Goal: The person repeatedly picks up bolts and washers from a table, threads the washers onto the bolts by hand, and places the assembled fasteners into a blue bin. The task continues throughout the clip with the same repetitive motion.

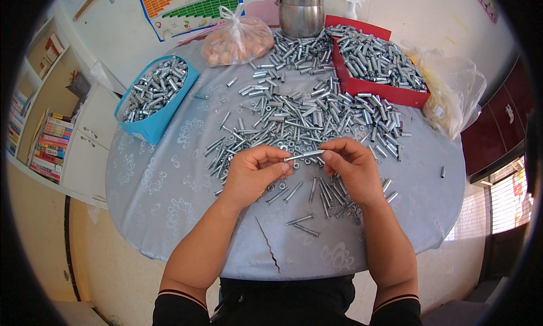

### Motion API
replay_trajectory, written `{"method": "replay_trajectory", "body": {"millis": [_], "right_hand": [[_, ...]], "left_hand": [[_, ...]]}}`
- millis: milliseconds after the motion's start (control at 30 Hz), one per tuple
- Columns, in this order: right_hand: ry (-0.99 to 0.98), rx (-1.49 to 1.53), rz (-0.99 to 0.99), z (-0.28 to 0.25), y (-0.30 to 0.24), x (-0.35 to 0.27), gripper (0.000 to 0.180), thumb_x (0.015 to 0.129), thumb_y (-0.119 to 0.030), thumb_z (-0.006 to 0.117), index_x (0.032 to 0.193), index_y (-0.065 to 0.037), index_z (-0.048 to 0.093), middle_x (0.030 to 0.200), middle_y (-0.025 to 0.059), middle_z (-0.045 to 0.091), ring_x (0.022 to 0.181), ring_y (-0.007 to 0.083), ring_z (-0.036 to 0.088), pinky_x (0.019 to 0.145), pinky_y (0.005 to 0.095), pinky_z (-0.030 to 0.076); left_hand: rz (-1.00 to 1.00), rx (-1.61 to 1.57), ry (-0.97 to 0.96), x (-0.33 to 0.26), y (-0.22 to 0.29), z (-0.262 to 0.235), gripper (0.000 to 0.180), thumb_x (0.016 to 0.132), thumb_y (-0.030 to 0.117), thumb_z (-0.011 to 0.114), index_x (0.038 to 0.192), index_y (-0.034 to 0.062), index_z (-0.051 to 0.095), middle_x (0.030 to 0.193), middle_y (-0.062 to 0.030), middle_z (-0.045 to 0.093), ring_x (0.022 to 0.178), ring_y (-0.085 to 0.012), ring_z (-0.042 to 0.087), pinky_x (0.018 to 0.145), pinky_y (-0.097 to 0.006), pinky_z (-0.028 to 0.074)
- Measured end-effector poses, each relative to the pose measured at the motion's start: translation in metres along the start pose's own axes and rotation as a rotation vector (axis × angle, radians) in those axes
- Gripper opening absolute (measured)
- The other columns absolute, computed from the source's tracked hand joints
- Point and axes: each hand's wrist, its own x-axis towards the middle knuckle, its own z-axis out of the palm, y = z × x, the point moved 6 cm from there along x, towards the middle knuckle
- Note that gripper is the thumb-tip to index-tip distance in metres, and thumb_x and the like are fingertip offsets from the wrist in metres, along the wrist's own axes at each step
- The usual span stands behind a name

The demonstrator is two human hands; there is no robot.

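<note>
Slender metal bolt [295, 157], tubular sleeve [312, 153]

Bolts [334, 108]: uniform silver-grey. Tablecloth [198, 193]: silvery blue-grey, bearing paler floral motifs. One box [171, 112]: turquoise; other box [393, 93]: red. Pot [302, 13]: silver. Chart [195, 13]: blue border, orange and green areas on white. Sleeves [180, 311]: black, banded pale orange at the cuffs. Cabinet [499, 138]: dark maroon. Cupboard [99, 121]: white.

Shiny metal bolts [337, 114], satiny tablecloth [155, 196]
</note>
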Motion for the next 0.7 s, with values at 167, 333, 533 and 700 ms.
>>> {"method": "replay_trajectory", "body": {"millis": [167,333,533,700], "right_hand": [[0.021,-0.009,0.023,-0.002,-0.002,-0.001,0.017,0.089,-0.005,0.067,0.105,-0.001,0.067,0.08,-0.0001,0.065,0.068,0.0058,0.055,0.061,0.0211,0.045],[-0.035,-0.137,-0.022,0.004,-0.005,-0.001,0.016,0.087,-0.003,0.068,0.103,0.0,0.068,0.082,-0.0002,0.065,0.071,0.0053,0.056,0.063,0.0201,0.045],[-0.038,-0.051,0.066,0.006,-0.004,-0.006,0.015,0.085,-0.004,0.071,0.099,0.0,0.069,0.082,-0.0001,0.066,0.073,0.0043,0.057,0.064,0.0187,0.045],[-0.021,-0.133,0.06,0.007,-0.002,-0.008,0.016,0.083,-0.005,0.073,0.098,0.0,0.068,0.082,0.0,0.066,0.072,0.004,0.057,0.063,0.0192,0.046]], "left_hand": [[-0.05,0.04,0.019,0.0,0.002,0.002,0.021,0.088,0.0,0.064,0.109,-0.0041,0.064,0.096,-0.0144,0.07,0.082,-0.0188,0.07,0.071,-0.028,0.058],[-0.082,0.06,-0.002,-0.002,0.003,0.003,0.022,0.091,0.004,0.063,0.11,-0.0049,0.064,0.097,-0.0144,0.071,0.082,-0.0182,0.07,0.072,-0.027,0.057],[-0.056,0.086,-0.049,-0.004,0.002,0.008,0.03,0.094,0.009,0.06,0.12,-0.0058,0.06,0.101,-0.0154,0.07,0.085,-0.0171,0.07,0.074,-0.027,0.056],[-0.073,0.076,-0.062,-0.005,0.0,0.012,0.031,0.095,0.009,0.059,0.122,-0.0048,0.06,0.105,-0.0164,0.069,0.087,-0.0172,0.069,0.074,-0.027,0.056]]}}
